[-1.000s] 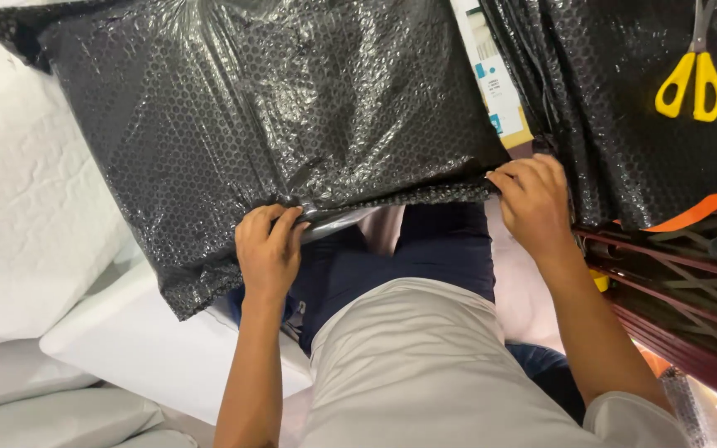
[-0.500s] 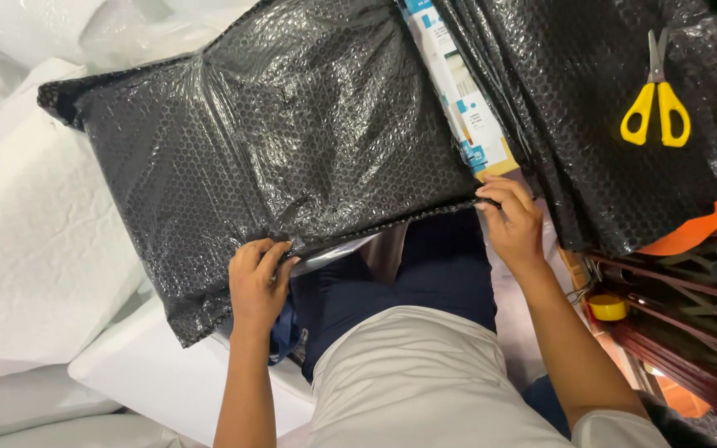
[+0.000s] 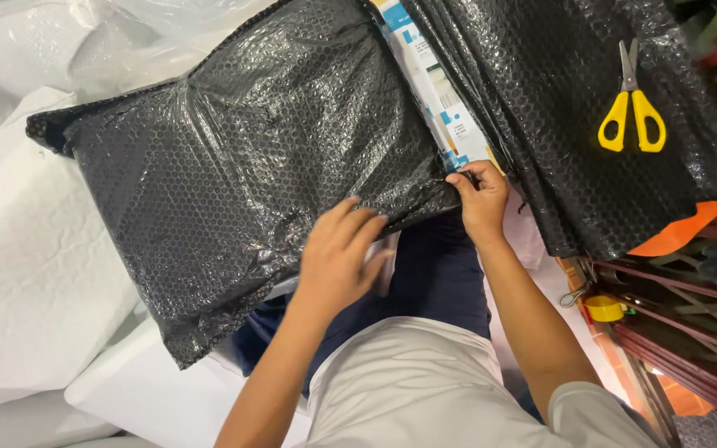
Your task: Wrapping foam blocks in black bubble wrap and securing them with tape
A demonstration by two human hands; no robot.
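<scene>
The left hand (image 3: pixel 338 261) lies palm down on the near edge of a bundle wrapped in black bubble wrap (image 3: pixel 242 174), its fingers spread and pressed flat on the film rather than closed around anything. The right hand (image 3: pixel 479 195) sits at the bundle's near right corner, with thumb and fingers pinched together on the edge of the wrap there. The bundle rests across the person's lap, over dark blue trousers (image 3: pixel 437 274) and a light grey shirt (image 3: pixel 425 390), and reaches up and to the left, where its far corner tapers to a dark point. Just beside the right hand, a flat white box with blue printing (image 3: pixel 433 91) stands wedged between the bundle and a second spread of black bubble wrap (image 3: pixel 558 108) on the right. On that second sheet lie 1 pair of yellow-handled scissors (image 3: pixel 632 108), closed, well apart from both hands. An orange sheet (image 3: pixel 682 232) peeks from under its lower edge. A yellow tape roll (image 3: pixel 606 309) sits lower right. White foam sheets (image 3: pixel 35 249) fill the left side
</scene>
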